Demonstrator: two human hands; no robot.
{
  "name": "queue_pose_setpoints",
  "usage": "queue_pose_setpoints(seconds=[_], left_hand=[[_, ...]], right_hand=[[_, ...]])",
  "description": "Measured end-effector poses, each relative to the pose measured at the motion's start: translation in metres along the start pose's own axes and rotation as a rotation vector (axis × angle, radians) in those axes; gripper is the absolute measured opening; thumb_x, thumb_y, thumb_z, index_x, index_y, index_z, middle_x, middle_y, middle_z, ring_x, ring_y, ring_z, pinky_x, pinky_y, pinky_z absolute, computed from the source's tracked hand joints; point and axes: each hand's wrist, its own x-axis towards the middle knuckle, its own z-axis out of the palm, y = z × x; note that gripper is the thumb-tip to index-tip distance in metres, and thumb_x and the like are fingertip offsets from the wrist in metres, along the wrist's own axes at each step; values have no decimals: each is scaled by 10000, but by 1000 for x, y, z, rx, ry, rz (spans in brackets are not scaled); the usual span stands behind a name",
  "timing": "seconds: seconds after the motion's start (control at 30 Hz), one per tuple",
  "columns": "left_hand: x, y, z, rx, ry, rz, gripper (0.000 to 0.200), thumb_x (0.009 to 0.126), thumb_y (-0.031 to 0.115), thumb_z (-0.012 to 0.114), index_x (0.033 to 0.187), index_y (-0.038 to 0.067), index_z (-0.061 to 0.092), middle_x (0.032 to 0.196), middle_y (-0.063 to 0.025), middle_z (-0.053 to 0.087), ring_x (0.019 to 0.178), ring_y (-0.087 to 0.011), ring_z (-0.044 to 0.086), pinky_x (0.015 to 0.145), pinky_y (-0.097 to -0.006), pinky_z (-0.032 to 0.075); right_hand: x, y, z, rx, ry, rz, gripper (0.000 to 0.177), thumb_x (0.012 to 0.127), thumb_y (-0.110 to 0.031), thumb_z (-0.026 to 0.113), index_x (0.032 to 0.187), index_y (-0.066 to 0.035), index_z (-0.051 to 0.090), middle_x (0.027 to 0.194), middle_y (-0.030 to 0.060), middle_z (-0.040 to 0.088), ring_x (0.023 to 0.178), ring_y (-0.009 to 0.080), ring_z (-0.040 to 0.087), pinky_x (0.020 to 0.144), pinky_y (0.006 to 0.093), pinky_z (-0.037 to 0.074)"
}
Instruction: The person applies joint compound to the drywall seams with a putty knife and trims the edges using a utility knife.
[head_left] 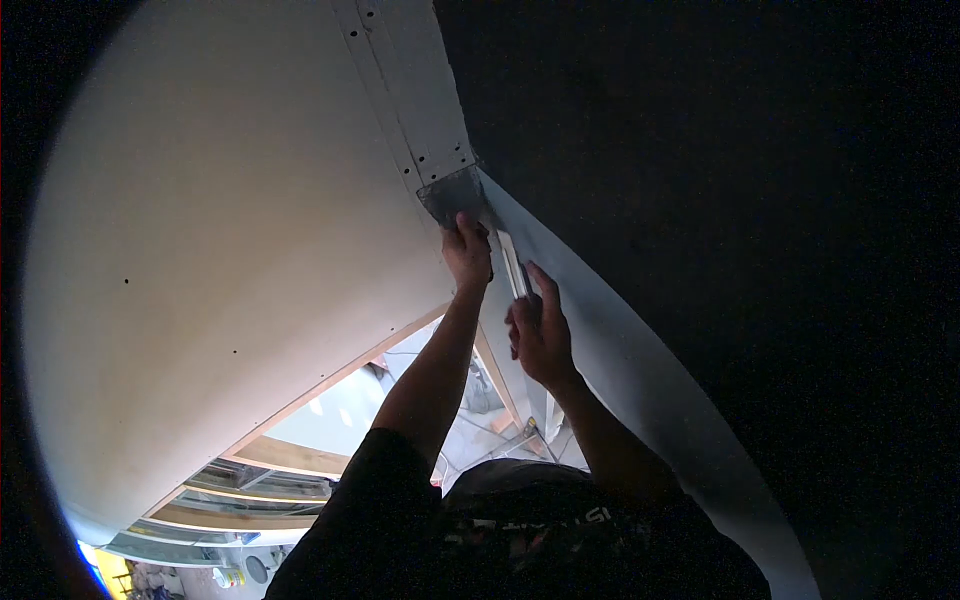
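Observation:
Both of my arms are raised toward a white board surface (240,200) marked with dark screw heads or holes. My left hand (467,252) is closed on a dark grey flat piece (452,192), its thumb lying over the lower part. That piece lies against the board near the corner where the board meets a narrow side panel. My right hand (541,328) grips a slim, silvery tool (513,265) that looks like a utility knife, its index finger stretched along it. The tool points up toward the grey piece, beside the side panel; its tip is blurred.
The pale curved side panel (640,360) runs down on the right, with a dark area beyond it. Below the board is an opening with wooden edging (330,375). Curved wooden ribs (285,457) and a bucket (228,577) show farther down.

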Motion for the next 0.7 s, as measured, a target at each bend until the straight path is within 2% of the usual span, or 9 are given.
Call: queue_pose_setpoints(seconds=[0.07,0.2,0.27,0.33,0.4,0.43,0.5,0.63,0.7], left_hand=[[-3,16,3,126,60,122,364,1051,375,477,1018,23,561,740,-86,615,627,-166,584,570,-340,467],[7,-8,-4,193,95,124,383,1046,390,479,1051,16,564,780,-103,622,663,-179,578,617,-348,476],[9,0,-14,132,-147,60,474,1041,387,498,1351,29,512,1128,-137,663,960,-264,608,838,-421,492],[4,-7,-10,136,-198,50,590,988,441,563,1392,20,477,1219,-159,631,1050,-277,601,914,-427,490],[6,-44,2,947,35,417,294,1025,283,506,1210,60,559,897,-137,636,754,-274,642,715,-417,523],[3,-46,-2,1086,58,455,293,1006,276,523,1237,98,549,944,-142,634,795,-280,643,737,-424,525],[-2,-41,-6,1118,-16,443,338,968,263,558,1292,174,529,1037,-152,630,878,-291,645,781,-437,529],[-8,-13,-10,1171,-69,483,538,891,237,629,1403,327,490,1225,-171,622,1044,-315,649,869,-465,537],[-10,9,-11,1176,-72,483,661,852,224,664,1458,403,470,1318,-181,617,1127,-327,651,912,-478,541]], right_hand=[[23,-10,13,65,-23,-125,461,1061,-199,450,1483,-66,321,728,33,569,499,67,487,446,235,432],[74,13,38,-22,-14,-203,445,1066,-163,418,1487,-61,317,732,40,558,496,76,479,450,242,435],[98,26,53,-73,48,-183,438,1065,-146,401,1488,-70,319,740,50,556,488,85,481,453,247,439],[104,12,64,-56,72,-199,435,1058,-140,405,1479,-71,321,744,52,552,463,95,464,426,261,438],[96,-35,72,144,113,133,452,1043,-147,434,1473,-67,320,752,58,556,454,102,476,393,264,440],[98,-39,78,144,97,126,452,1043,-147,434,1473,-67,320,752,58,556,454,102,476,393,264,440],[100,-44,84,98,184,107,477,1026,-159,461,1465,-43,313,833,86,577,453,120,510,369,268,456],[109,-14,94,115,173,92,493,1019,-169,473,1464,-32,312,924,136,593,454,156,548,373,279,478],[112,-5,101,-162,305,-127,508,1014,-143,460,1471,-19,277,1011,176,592,434,188,547,405,309,507]])
